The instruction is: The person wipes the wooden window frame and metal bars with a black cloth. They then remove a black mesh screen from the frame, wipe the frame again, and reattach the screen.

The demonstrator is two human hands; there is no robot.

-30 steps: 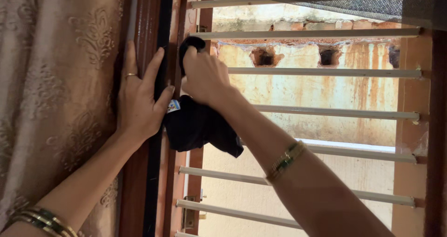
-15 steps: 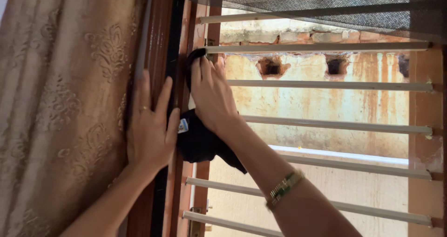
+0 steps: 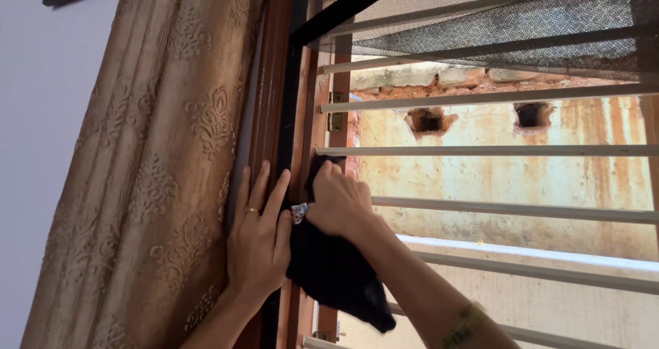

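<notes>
Black cloth (image 3: 336, 273) is bunched against the inner edge of a brown wooden window frame (image 3: 274, 102), and we are pressing it there with our right hand (image 3: 338, 203). That hand is curled closed over the upper part of the cloth, fingers folded onto it, while the rest of the fabric is hanging loose below the wrist. A small light patterned tag is showing at the cloth's edge, just beside our left hand (image 3: 259, 242). We are laying the left hand flat and open on the frame, fingers spread and pointing upward, gripping nothing; a ring is sitting on one finger. A beige patterned curtain (image 3: 151, 170) is hanging to the left of the frame, touching it. Pale horizontal window bars (image 3: 494, 150) are crossing the opening to the right. Above them, what is probably a dark mesh screen (image 3: 522, 13) is tilting outward. Beyond the bars, a stained orange wall (image 3: 522, 177) is standing outside.
</notes>
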